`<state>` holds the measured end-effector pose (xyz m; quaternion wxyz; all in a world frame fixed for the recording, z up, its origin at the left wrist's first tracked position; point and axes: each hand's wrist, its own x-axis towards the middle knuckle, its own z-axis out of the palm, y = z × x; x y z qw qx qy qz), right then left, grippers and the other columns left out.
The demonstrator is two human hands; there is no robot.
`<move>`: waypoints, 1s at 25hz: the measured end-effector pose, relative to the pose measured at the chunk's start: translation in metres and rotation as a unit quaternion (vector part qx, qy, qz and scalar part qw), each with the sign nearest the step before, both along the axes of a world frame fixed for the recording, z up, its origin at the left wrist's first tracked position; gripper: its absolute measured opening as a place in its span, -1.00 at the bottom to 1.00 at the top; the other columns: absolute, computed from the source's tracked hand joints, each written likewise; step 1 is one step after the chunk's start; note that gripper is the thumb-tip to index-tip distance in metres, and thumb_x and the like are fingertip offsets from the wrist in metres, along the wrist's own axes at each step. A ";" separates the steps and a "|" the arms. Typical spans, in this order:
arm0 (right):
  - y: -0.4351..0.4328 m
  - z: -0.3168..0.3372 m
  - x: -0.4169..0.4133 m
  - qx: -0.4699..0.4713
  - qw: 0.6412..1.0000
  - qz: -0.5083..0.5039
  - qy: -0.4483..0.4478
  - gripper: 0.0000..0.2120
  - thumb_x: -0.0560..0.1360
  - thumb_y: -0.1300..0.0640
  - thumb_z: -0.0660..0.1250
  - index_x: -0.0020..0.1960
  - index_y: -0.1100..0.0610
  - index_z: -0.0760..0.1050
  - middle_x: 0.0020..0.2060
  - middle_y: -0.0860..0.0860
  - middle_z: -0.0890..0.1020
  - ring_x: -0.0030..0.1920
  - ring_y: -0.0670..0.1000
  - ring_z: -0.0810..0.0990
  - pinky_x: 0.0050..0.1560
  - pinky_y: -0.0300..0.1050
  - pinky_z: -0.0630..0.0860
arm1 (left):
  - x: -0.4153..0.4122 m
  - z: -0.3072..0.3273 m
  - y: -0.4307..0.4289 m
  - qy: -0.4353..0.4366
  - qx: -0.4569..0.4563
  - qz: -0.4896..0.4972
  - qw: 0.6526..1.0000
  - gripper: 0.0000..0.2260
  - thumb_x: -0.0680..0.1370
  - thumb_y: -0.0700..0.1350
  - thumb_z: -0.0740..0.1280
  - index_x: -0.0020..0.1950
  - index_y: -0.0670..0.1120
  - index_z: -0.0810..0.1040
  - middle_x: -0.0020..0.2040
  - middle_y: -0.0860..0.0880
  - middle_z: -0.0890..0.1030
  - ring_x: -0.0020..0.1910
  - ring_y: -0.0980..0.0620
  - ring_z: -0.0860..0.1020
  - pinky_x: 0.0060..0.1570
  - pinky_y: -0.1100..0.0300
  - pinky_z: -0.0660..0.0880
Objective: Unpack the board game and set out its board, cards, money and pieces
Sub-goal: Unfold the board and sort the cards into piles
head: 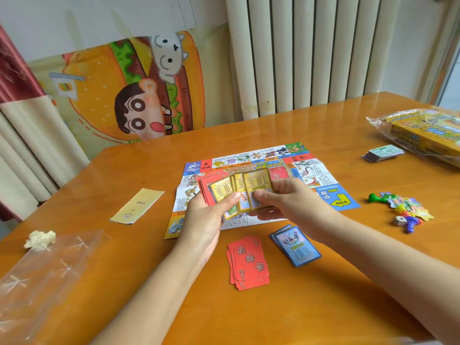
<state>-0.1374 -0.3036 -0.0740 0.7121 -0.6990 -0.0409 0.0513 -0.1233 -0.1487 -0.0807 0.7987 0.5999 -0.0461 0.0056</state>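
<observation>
Glossy card stock was what both hands were occupied with: a fan of cards (pixel 234 192), gold-framed faces over red backs, was held above the unfolded board (pixel 321 175). The left hand (pixel 211 215) was closed around the lower edge of the fan, thumb pressed across the faces. The right hand (pixel 281 200) was pinching the foremost gold card (pixel 257 188) by its lower edge, thumb on top and fingers beneath.

The cards were judged to be light, thin, slightly flexible and slippery against one another; a loose grip would probably have let the fan slide apart. An edge pinch at the short end, one card at a time, was judged the safest hold, with the remainder clamped across its width.

Two sorted piles lay on the bench (pixel 323 295) just in front of the board: a red pile (pixel 249 262) and a blue pile (pixel 296 246), near each other but apart. No gold pile was yet set down.

The board appeared to be thin folded paper, its creases lifting slightly; it was judged easily creased or torn.

The money stack (pixel 383 153) lay near the bagged box (pixel 423 135) at the far right. The plastic pieces (pixel 403 210) were heaped to the right of the board, well apart from the cards. A leaflet (pixel 137 206) and an empty clear bag (pixel 44 275) lay to the left.
</observation>
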 end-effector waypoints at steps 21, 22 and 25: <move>-0.005 0.006 0.001 -0.010 0.999 0.010 -0.034 -0.86 0.58 0.35 0.21 0.06 0.20 0.50 -0.10 0.11 0.65 -0.16 0.05 0.66 -0.10 -0.13 0.65 | 0.004 0.002 0.007 0.051 -0.002 -0.012 0.999 -0.86 0.50 -0.28 0.34 -0.03 -0.07 0.58 -0.22 0.03 0.69 -0.26 0.09 0.66 -0.27 0.24 0.58; -0.004 0.005 0.000 -0.020 0.999 0.012 -0.035 -0.86 0.57 0.34 0.23 0.05 0.20 0.52 -0.11 0.10 0.65 -0.17 0.01 0.66 -0.11 -0.15 0.64 | 0.004 0.001 0.008 0.044 0.007 -0.004 0.999 -0.85 0.48 -0.28 0.36 -0.03 -0.06 0.59 -0.20 0.03 0.70 -0.23 0.07 0.66 -0.26 0.23 0.59; -0.003 0.001 -0.001 -0.055 0.998 0.012 -0.030 -0.87 0.55 0.31 0.28 -0.03 0.15 0.57 -0.19 0.03 0.67 -0.23 -0.07 0.66 -0.14 -0.21 0.63 | 0.003 0.001 0.008 0.025 0.026 0.019 0.999 -0.81 0.41 -0.30 0.41 -0.05 -0.06 0.60 -0.13 0.00 0.70 -0.14 0.03 0.67 -0.13 0.13 0.60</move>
